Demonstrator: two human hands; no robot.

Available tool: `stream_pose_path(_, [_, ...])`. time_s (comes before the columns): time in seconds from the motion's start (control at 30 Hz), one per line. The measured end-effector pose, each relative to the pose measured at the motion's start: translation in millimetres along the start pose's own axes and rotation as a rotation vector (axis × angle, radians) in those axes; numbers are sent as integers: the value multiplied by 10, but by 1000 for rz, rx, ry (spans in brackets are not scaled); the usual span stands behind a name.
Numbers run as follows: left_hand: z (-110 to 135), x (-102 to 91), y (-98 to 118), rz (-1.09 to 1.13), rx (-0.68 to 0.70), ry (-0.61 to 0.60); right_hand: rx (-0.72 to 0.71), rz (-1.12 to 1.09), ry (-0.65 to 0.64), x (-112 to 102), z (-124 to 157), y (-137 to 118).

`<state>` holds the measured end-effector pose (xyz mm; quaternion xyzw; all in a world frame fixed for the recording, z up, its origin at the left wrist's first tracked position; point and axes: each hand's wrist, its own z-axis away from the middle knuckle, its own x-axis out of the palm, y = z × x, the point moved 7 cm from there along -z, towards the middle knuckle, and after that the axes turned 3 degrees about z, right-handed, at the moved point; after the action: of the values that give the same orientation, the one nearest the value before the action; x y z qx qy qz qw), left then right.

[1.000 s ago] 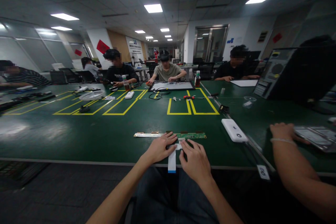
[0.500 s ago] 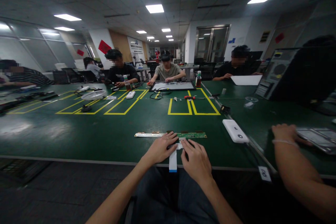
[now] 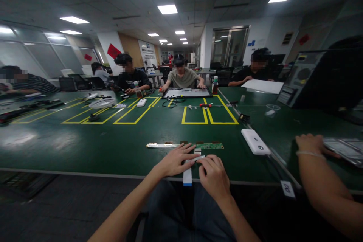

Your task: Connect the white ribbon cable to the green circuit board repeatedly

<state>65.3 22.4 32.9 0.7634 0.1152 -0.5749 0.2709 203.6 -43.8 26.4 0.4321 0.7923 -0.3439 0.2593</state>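
A long, narrow green circuit board [image 3: 211,146] lies crosswise on the table in front of me, its left part silvery. My left hand [image 3: 177,160] is laid flat with fingers spread, the fingertips touching the board and the thumb on a white flat ribbon cable [image 3: 187,174]. The cable's blue-tipped end hangs toward the table's front edge, while its upper part bends to the right. My right hand [image 3: 214,174] has its fingers curled in a pinch at that bent part. A pale connector [image 3: 197,151] shows between the board and the cable.
To the right are a white power bank [image 3: 255,142] with a cord, another person's arm [image 3: 320,174] and a computer tower [image 3: 306,79]. Farther off lie a red-handled screwdriver [image 3: 205,105], black cable [image 3: 172,100] and yellow tape outlines. Several people sit around the table.
My right hand has drawn back slightly from the connector, its fingers curling in, and the upper part of the ribbon cable now angles to the right. My left hand stays nearly in place.
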Motion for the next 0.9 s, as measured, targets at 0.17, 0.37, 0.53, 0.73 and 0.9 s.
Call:
stream_pose_path(0.17, [191,-103,-415,-79,-142,25,-5,-42,38,8,9,30])
stream_pose_path(0.37, [1239,-536,-1680,-204,-646,90,-1,-71,37,12,3,37])
stream_pose_path(0.53, [2419,-981,-2408,-227,-1258,158,1,-49,30,2,5,35])
stream_pose_path(0.73, [3118,-1238,-2590,-323,-1614,245,-8,-27,28,5,12,36])
stream_pose_path(0.9, [3105,-1191,-2592,-373,-1531,241,-6,-24,34,5,17,39])
